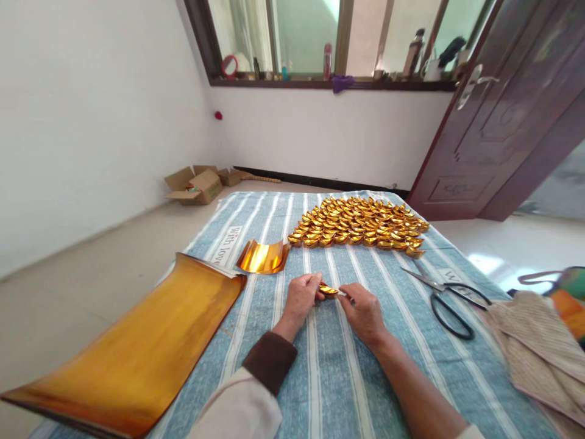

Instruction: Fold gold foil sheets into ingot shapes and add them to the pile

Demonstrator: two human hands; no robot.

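Along the far wall, a wide dark-framed window, sill crowded with bottles and a small round red mirror. At right, a dark brown panelled wooden door standing open, silver lever handle on it. On the pale floor at the left wall, open brown cardboard boxes, flaps up, contents too small to tell.

Filling the foreground, a blue-and-white striped cloth surface. On its left edge, a large curled sheet of gold foil paper, overhanging the side. At the far end, a dense cluster of small folded gold paper ingots, packed in touching rows. At the right edge, folded beige woven fabric. Just beside that, black-handled scissors, blades pointing towards the ingots. Near the big sheet's far corner, a small curved gold foil piece.

At centre, resting on the cloth, left hand and right hand, fingertips pinched closed from either side on one small folded gold paper piece, held between them just above the stripes, well short of the cluster.
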